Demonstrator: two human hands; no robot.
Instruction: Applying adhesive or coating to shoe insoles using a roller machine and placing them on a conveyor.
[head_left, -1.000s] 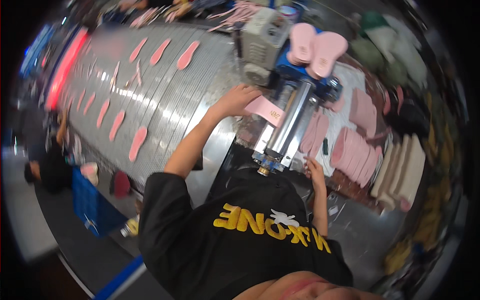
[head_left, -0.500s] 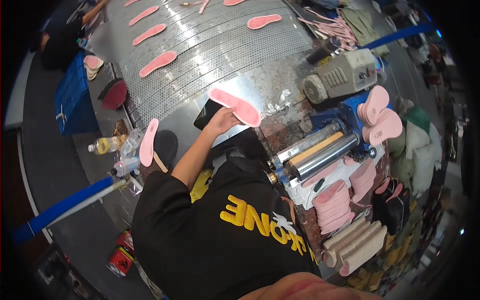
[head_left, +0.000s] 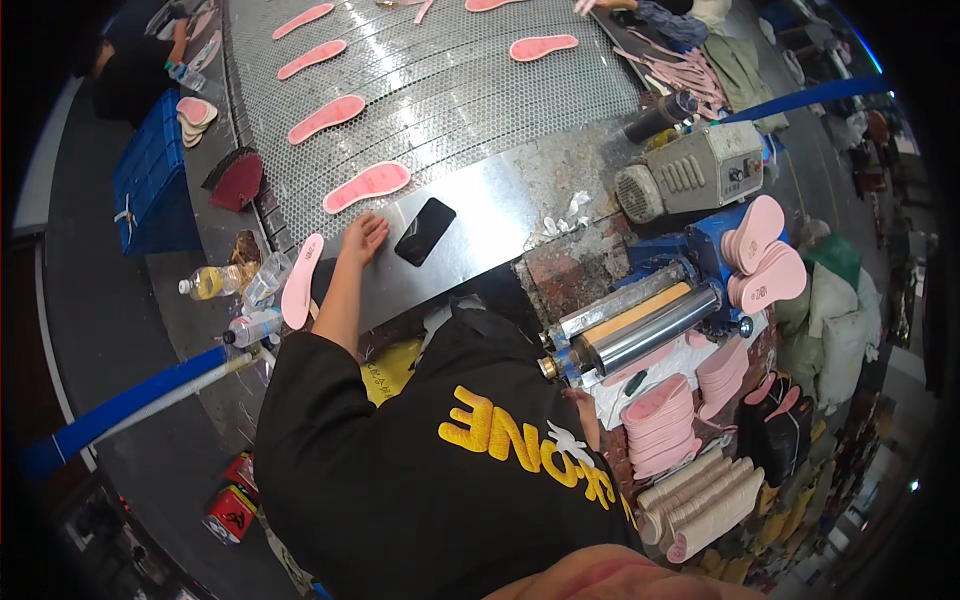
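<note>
My left hand (head_left: pixel 366 239) is over the left end of a smooth metal plate (head_left: pixel 485 212), with nothing in it and its fingers loosely apart. Just beyond the fingertips, a pink insole with a pale rim (head_left: pixel 367 187) lies flat on a mesh conveyor belt (head_left: pixel 440 110). Beside the hand, a black phone (head_left: pixel 426 232) rests on the plate. My right hand (head_left: pixel 583 412) shows only in part, low between my shirt and a stack of pink insoles (head_left: pixel 661 425); its fingers cannot be made out.
A roller machine (head_left: pixel 650 325) stands at the right, with a grey motor (head_left: pixel 700 172) behind it. Bundled beige insoles (head_left: pixel 705 505) sit near right. Plastic bottles (head_left: pixel 252 328) and a blue crate (head_left: pixel 155 180) are at left. Another person's arm (head_left: pixel 180 40) shows far left.
The insole my left hand held over the plate now lies on the belt, released. That hand has moved left, and the phone is fully uncovered.
</note>
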